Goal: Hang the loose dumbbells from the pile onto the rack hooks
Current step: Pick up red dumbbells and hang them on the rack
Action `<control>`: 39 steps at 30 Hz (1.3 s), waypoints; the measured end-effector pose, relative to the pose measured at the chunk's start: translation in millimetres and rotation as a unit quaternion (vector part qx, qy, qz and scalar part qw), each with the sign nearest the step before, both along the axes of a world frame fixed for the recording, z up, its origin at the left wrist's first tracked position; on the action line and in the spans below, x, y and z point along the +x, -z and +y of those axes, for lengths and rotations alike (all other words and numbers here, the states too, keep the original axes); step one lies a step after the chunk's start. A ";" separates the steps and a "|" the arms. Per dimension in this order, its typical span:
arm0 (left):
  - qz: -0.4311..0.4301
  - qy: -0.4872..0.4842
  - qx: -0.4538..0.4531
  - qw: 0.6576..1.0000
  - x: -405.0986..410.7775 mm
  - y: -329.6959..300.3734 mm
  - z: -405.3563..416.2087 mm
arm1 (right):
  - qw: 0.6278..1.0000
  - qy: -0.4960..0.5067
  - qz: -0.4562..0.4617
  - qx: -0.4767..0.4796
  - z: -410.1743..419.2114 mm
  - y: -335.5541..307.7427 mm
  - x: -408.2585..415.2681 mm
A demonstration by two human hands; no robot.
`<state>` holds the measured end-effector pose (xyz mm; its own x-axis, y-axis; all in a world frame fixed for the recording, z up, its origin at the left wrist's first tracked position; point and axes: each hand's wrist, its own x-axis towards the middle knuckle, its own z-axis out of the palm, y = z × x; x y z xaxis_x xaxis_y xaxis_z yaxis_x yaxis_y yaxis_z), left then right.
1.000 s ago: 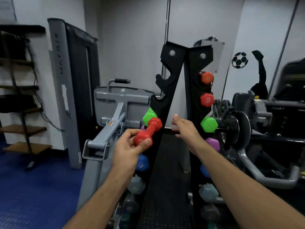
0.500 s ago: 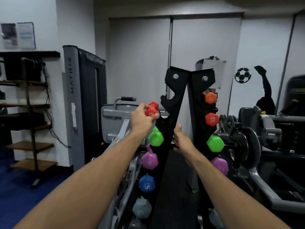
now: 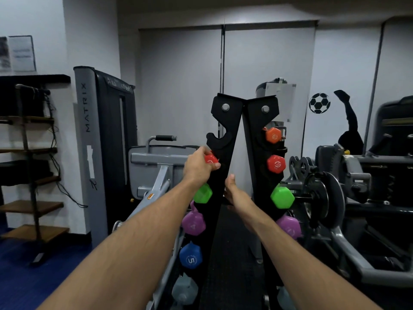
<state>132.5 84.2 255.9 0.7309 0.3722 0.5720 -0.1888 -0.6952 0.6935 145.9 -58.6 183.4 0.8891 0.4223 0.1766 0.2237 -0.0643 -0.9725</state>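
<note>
**As the red dumbbell meets its hook, the hold matters most**

While the left hand (image 3: 199, 167) curls its fingers round the red dumbbell (image 3: 210, 159), that weight sits against the left upright of the black rack (image 3: 225, 139), at the second hook down, just under the empty top hook (image 3: 218, 136) and above the green dumbbell (image 3: 202, 193). Whether its handle is already seated in the hook I cannot tell; the hand covers it. The right hand (image 3: 234, 193) rests between the two uprights, thumb up, fingers seemingly wrapped about a low crossbar, though they are hidden from this view.

Judging by its small size and its place near the top of a rack that grades downward to bigger pieces, this dumbbell is likely light, rigid and not fragile. Its coating looks smooth, so it may slide in a sweaty palm. The narrow handle is the sound place to hold; here the grip sits near one head, which leaves the far end free to drop into the hook but gives less control over tilt.
</note>
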 end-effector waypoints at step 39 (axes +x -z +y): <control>-0.058 0.085 -0.125 0.987 -41.9 104.5 6.9 | 1.000 0.009 -0.022 0.019 -16.0 67.1 -9.0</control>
<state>90.6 91.1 151.5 0.7296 0.3898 0.5619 -0.3765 -0.4570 0.8059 137.0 -74.6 116.3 0.8874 0.3988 0.2311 0.2654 -0.0322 -0.9636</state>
